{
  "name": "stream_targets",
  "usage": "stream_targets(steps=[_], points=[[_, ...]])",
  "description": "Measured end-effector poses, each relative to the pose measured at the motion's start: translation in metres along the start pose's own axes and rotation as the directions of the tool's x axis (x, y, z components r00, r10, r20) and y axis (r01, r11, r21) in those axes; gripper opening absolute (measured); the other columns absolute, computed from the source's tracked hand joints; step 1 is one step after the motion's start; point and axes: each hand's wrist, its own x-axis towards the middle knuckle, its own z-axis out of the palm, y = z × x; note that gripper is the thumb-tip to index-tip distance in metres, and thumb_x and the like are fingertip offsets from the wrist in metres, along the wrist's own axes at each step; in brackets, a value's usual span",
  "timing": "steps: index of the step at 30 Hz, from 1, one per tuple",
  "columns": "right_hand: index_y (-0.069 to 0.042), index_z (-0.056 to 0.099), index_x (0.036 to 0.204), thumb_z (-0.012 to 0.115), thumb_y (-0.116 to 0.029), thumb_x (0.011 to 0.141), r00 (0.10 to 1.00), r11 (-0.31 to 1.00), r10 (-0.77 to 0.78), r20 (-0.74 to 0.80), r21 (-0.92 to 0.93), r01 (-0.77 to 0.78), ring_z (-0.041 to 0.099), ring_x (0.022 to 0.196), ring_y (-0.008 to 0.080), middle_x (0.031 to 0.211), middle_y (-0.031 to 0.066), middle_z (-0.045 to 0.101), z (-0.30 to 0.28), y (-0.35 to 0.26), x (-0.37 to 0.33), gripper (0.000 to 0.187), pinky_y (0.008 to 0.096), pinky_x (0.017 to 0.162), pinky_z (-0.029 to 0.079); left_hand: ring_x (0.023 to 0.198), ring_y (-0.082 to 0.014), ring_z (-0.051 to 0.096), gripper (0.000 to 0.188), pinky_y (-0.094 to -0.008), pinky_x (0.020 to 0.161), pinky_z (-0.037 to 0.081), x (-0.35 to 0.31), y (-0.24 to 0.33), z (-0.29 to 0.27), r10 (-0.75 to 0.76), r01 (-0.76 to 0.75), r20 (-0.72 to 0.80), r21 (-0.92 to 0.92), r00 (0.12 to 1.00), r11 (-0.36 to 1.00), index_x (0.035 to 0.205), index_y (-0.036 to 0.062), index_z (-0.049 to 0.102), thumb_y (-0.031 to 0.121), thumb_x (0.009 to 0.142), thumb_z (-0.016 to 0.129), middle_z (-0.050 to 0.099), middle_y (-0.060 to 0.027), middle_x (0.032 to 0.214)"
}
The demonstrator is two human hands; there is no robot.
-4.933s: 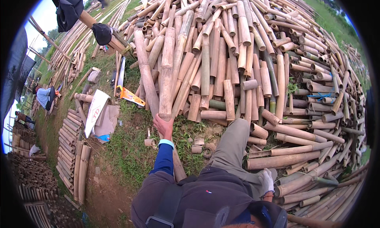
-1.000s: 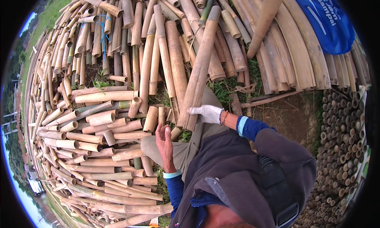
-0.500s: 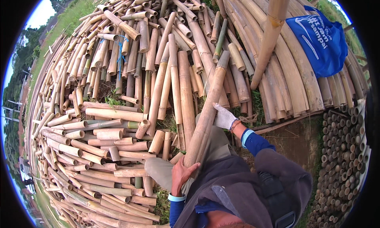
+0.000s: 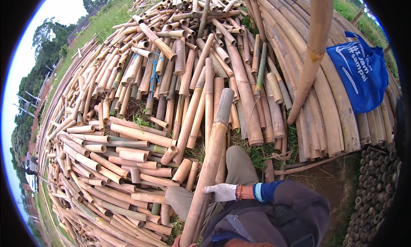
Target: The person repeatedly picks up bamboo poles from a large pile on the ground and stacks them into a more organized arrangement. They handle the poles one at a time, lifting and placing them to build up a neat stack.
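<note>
A thick bamboo pole slants across my lap, its far end pointing up and away over the pile. My right hand, in a white glove, is closed around its middle from the right side. My bare left hand grips the pole's near end; most of that hand is cut off by the lower edge. Just beyond my knees lie more long bamboo poles, pointing away from me.
Short cut bamboo pieces are heaped on the left and ahead. Long bamboo lengths lie side by side at the right, with a blue bag on top. An upright bamboo post stands near them. Stacked bamboo shows its ends at far right.
My right hand has moved nearer to me and down to the pole's middle. The pole and my left hand have shifted toward the lower edge, and the view has tilted upward.
</note>
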Motion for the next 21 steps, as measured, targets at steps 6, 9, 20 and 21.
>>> stream_targets(steps=[6, 9, 20, 21], points=[[-0.006, 0.035, 0.162, 0.078, -0.034, 0.097, 0.882, 0.827, -0.457, 0.115, -0.309, 0.469, 0.039, 0.151, 0.0331, 0.163, 0.0153, 0.043, 0.035, -0.187, 0.017, 0.083, 0.0526, 0.127, 0.029, 0.112, -0.0249, 0.069, 0.078, -0.0392, 0.102, 0.053, 0.119, 0.113, 0.025, 0.411, -0.436, -0.148, -0.238, 0.9, 0.868, 0.141, -0.0054, 0.062, 0.024, 0.077, 0.097, 0.074, -0.0178, 0.121], [-0.003, 0.04, 0.158, 0.058, -0.023, 0.108, 0.327, 0.283, -0.911, 0.25, -0.198, 0.939, 0.051, 0.142, 0.0291, 0.147, 0.0135, 0.056, 0.089, -0.302, -0.026, 0.057, 0.0425, 0.12, 0.042, 0.139, -0.0264, 0.054, 0.08, -0.0432, 0.117, 0.043, 0.197, 0.318, 0.021, 0.662, -0.812, -0.472, -0.382, 0.582, 0.441, 0.161, 0.0039, 0.039, 0.024, 0.096, 0.082, 0.053, -0.0173, 0.154], [-0.005, 0.053, 0.152, 0.069, -0.043, 0.094, -0.151, 0.54, -0.841, -0.519, -0.82, -0.189, 0.06, 0.136, 0.0334, 0.15, 0.0195, 0.059, -0.234, -0.247, -0.158, 0.071, 0.0426, 0.114, 0.048, 0.142, -0.0384, 0.05, 0.054, -0.0504, 0.115, 0.044, 0.22, 0.402, 0.125, 0.999, -0.925, -0.011, 0.375, 0.053, 0.053, 0.144, 0.011, 0.063, 0.012, 0.092, 0.079, 0.051, -0.0185, 0.153], [-0.004, 0.054, 0.151, 0.07, -0.048, 0.092, -0.172, 0.635, -0.773, -0.611, -0.736, -0.235, 0.059, 0.136, 0.0363, 0.148, 0.0221, 0.059, -0.287, -0.239, -0.163, 0.075, 0.0448, 0.114, 0.048, 0.14, -0.0383, 0.052, 0.053, -0.0498, 0.115, 0.044, 0.232, 0.362, 0.128, 0.971, -0.933, 0.054, 0.294, 0.233, 0.207, 0.144, 0.0106, 0.063, 0.012, 0.093, 0.078, 0.053, -0.019, 0.152]])
